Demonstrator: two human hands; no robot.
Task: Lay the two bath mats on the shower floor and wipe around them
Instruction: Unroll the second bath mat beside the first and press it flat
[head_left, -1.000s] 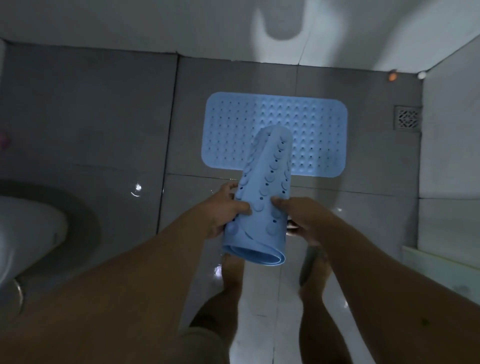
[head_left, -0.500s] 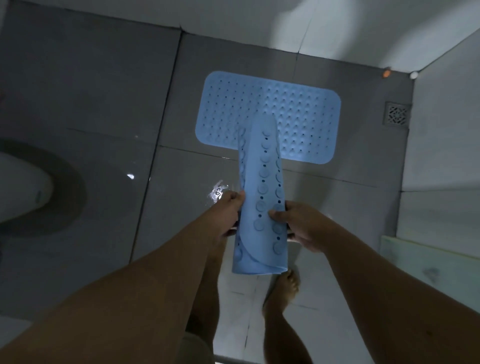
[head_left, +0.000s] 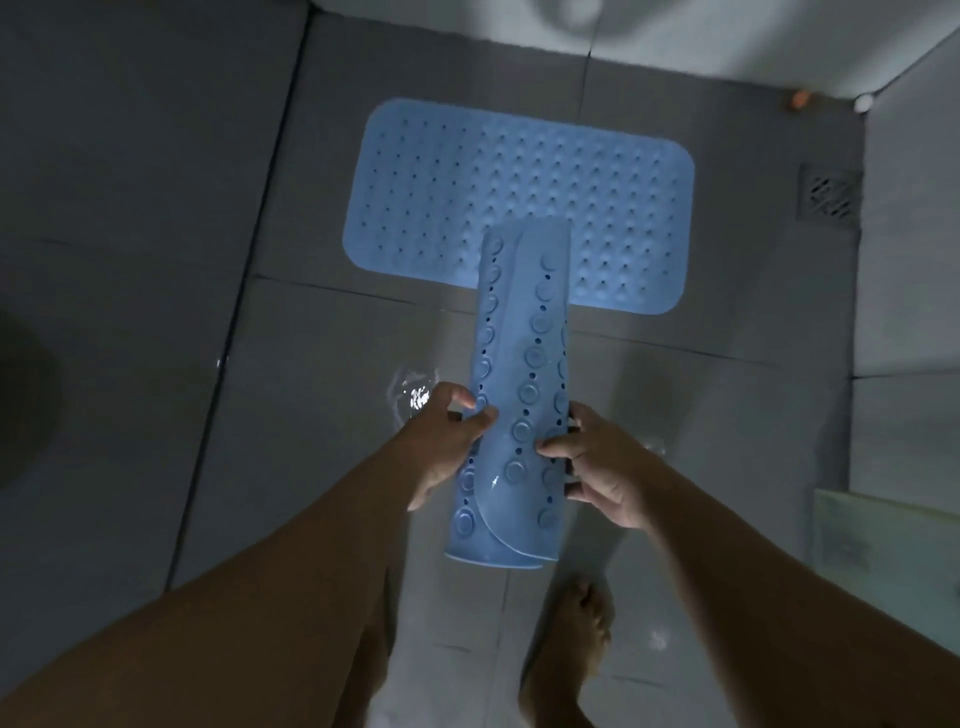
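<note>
1. Dim bathroom, big grey tiles on the shower floor (head_left: 156, 260), white wall along the top and a square floor drain (head_left: 830, 193) over in the right corner. There's a wet, shiny patch on the tile just left of the hands.

2. One blue flat mat (head_left: 467, 171) is already down, lying flat near the far wall with its bumpy side up. So half of the laying part looks done.

3. The rolled mat (head_left: 524, 332) is the second one. It's held up in the air above the floor, loosely rolled lengthwise, suction cups facing out, with its far end overlapping the near edge of the flat mat from this angle. Can't tell whether it's actually touching it.

4. Left hand (head_left: 441, 441) pinches the roll's left edge, thumb on top. Right hand (head_left: 597, 462) grips the right edge the same way, fingers curled under.

5. My read: we're at the "unroll mat number two" step. Next move probably means pulling the edges apart so it opens, flipping the suction cups down, then setting it on the bare tile next to the first mat, not on top of it.

6. Bare feet are right under the roll, so it needs some room. No cloth in sight, and the wiping hasn't started.
</note>
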